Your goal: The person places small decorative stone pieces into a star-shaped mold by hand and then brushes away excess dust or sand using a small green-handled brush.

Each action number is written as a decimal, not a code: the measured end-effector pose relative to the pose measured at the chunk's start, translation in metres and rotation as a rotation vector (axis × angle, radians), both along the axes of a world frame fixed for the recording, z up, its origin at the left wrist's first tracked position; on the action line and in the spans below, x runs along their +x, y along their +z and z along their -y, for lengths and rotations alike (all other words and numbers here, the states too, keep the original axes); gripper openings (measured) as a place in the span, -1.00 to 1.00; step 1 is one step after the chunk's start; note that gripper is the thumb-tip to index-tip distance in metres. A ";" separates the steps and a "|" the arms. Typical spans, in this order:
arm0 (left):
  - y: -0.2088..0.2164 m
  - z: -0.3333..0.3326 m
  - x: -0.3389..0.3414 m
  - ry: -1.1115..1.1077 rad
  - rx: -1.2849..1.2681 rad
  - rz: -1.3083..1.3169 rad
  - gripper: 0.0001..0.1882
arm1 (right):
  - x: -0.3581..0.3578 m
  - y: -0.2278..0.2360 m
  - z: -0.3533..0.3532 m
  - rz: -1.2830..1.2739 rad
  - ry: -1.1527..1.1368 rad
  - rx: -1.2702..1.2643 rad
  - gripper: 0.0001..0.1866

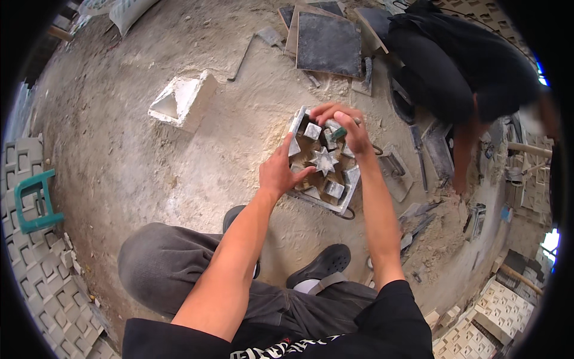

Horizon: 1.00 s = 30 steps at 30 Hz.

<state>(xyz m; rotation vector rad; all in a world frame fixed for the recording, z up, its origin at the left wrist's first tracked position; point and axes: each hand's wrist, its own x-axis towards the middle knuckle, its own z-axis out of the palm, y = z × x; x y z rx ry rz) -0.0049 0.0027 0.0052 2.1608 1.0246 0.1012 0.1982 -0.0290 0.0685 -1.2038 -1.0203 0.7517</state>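
On the dusty floor in front of me sits a square grey metal mould (323, 205). A star-shaped block (324, 161) stands at its middle, with several pale square blocks (312, 131) around it. My left hand (281, 170) rests on the mould's left rim, thumb stretched inward and fingers apart, gripping no separate thing. Over the mould's far right part, my right hand (350, 128) is closed round a small green-handled tool (339, 133). Its working end is too small and covered to make out.
A white hollow block (183, 100) lies left of the mould. Dark square boards (329, 45) are stacked beyond it. At the right, a co-worker in dark clothes (460, 60) bends over another mould (438, 149). A green stool (37, 201) stands far left beside stacked pale tiles (51, 287).
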 end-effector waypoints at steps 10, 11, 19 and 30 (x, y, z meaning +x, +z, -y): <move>-0.005 -0.001 -0.005 0.009 0.045 0.020 0.14 | 0.000 0.053 0.009 -0.281 -0.126 0.100 -0.45; -0.005 -0.002 -0.006 0.011 0.036 0.020 0.14 | -0.008 0.060 0.007 -0.274 -0.164 0.117 -0.48; -0.004 0.004 0.000 0.002 0.007 0.052 0.14 | -0.019 -0.013 0.020 -0.252 -0.234 0.052 -0.47; -0.004 0.005 0.004 -0.010 0.018 0.050 0.12 | -0.004 -0.032 0.019 -0.135 -0.172 0.049 -0.48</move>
